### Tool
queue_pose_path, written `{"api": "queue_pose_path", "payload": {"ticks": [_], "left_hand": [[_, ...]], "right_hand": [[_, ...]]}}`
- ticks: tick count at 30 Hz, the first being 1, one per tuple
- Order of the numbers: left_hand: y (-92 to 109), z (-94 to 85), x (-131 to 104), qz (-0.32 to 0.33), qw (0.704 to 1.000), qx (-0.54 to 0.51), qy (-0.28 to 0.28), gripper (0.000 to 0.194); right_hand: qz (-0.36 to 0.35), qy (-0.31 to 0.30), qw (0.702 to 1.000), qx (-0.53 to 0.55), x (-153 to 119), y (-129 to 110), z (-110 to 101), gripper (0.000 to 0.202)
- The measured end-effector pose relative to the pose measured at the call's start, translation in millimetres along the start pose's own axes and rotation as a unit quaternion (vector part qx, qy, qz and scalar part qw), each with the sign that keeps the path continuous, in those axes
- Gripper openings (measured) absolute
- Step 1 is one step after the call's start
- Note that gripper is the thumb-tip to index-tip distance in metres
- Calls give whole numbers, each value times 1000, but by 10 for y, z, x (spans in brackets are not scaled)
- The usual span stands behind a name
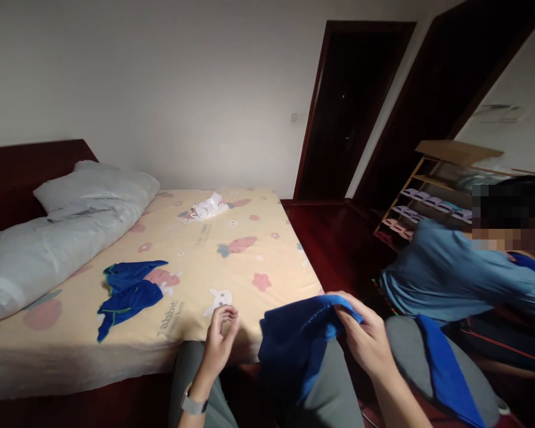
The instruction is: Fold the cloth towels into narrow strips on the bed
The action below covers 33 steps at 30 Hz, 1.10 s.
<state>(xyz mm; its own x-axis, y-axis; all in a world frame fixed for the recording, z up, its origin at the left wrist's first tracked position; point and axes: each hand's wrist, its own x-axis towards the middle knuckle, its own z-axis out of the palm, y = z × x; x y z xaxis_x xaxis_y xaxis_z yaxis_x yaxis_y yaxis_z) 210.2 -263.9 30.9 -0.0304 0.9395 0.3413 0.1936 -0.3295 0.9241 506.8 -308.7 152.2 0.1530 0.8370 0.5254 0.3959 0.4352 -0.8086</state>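
Note:
A blue cloth [294, 333] hangs in loose folds from my right hand [366, 333]. Thumb and fingers pinch its upper right edge, and the lower part drapes over my right knee. My left hand [222, 336] is raised at the bed's near edge, left of the cloth and apart from it. Its fingers are loosely curled with a gap to the thumb, and nothing shows in them. On the bed sheet to the left lies a crumpled blue cloth [131, 297] with green edging.
The bed [214, 255] has a patterned yellow sheet, grey bedding [80, 238] and a white plastic bag [209, 206]. At the right, a person in a blue shirt [450, 273] leans beside a grey round seat [410, 351] with a blue strip [448, 371]. A shoe rack [421, 178] stands behind.

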Motion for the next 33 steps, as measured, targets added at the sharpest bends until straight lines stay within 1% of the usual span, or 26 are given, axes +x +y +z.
{"api": "queue_pose_path", "payload": {"ticks": [2,3,4,5,7,9,10,11,13,15,17,19,20,21,22,23,25,26,27,28,30,33], "left_hand": [[141,147,-73,45,995,46,-71,57],[195,254,-116,67,990,68,-103,66],[234,377,-159,84,985,86,-124,68],[257,507,-202,92,982,96,-134,64],[261,743,-273,86,984,94,-127,50],[240,875,-308,67,989,72,-111,41],[231,887,-305,55,991,57,-109,36],[228,864,-286,40,993,39,-108,32],[241,732,-204,-3,995,-5,-100,26],[281,551,-82,-59,994,-53,-71,31],[353,399,37,-115,987,-107,-20,38],[463,334,120,-167,972,-162,34,43],[533,340,144,-191,963,-184,49,45],[609,369,158,-209,956,-200,49,46],[690,416,167,-222,951,-211,32,46],[771,473,171,-225,950,-219,2,44],[915,589,182,-206,949,-227,-72,39],[972,634,190,-190,949,-229,-102,37],[1016,665,198,-175,950,-228,-125,36],[1045,679,204,-162,951,-222,-142,35],[1063,664,191,-148,958,-187,-160,35],[1011,589,61,-121,972,-114,-165,42]], "right_hand": [[-7,-31,999,4,13,-63,37,28],[-11,-43,999,5,19,-94,62,29],[-14,-52,999,4,24,-123,86,29],[-18,-59,998,1,30,-148,106,29],[-25,-69,997,-10,41,-186,128,30],[-33,-74,996,-22,53,-206,114,29],[-36,-75,996,-27,59,-206,92,29],[-37,-73,996,-33,68,-197,62,29],[-35,-66,996,-45,92,-145,-16,29],[-28,-58,996,-61,126,-49,-98,28],[-21,-56,994,-86,159,67,-144,28],[-28,-51,989,-133,162,150,-115,27],[-42,-49,985,-163,143,163,-66,28],[-63,-49,978,-191,107,154,3,30],[-90,-60,971,-213,55,125,89,35],[-123,-82,963,-226,-10,81,186,41],[-190,-128,948,-219,-152,-15,381,51],[-217,-133,945,-204,-215,-51,464,52],[-238,-127,945,-185,-266,-72,531,51],[-250,-110,948,-165,-302,-79,577,49],[-254,-76,957,-121,-336,-61,616,47],[-218,-64,971,-77,-348,-30,602,39]]}}
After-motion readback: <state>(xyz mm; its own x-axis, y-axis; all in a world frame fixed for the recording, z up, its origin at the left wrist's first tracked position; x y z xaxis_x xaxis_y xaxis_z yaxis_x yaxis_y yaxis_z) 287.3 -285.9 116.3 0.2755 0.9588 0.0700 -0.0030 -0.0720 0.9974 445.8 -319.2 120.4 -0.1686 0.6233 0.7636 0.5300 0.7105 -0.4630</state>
